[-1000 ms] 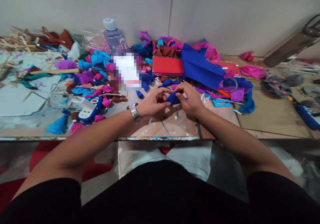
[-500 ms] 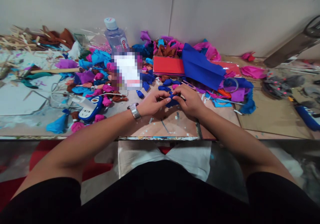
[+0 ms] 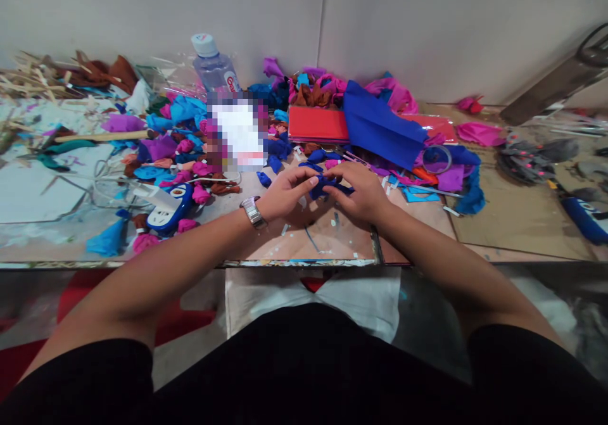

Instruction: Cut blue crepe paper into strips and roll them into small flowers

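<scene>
Between my two hands is a small piece of dark blue crepe paper (image 3: 321, 187), crumpled and partly hidden by my fingers. My left hand (image 3: 288, 192), with a metal watch (image 3: 253, 212) on its wrist, pinches it from the left. From the other side, my right hand (image 3: 356, 187) grips the same piece between thumb and fingers. Small blue paper bundles (image 3: 266, 173) lie just beyond my left hand. Behind my right hand rests a large blue paper sheet (image 3: 382, 124), leaning over a red flat pack (image 3: 317, 125).
A plastic bottle (image 3: 213, 64) stands at the back beside a blurred white rectangle (image 3: 240, 133). Crumpled coloured paper covers much of the left side, around a blue power strip (image 3: 171, 209). Green-handled pliers (image 3: 61, 149) lie farther left. A tape roll (image 3: 437, 159) sits at right.
The blue crepe paper in my fingers now looks more bunched and spread, with a bit showing by my right thumb. My fingers have shifted slightly, and the camera view has moved a little.
</scene>
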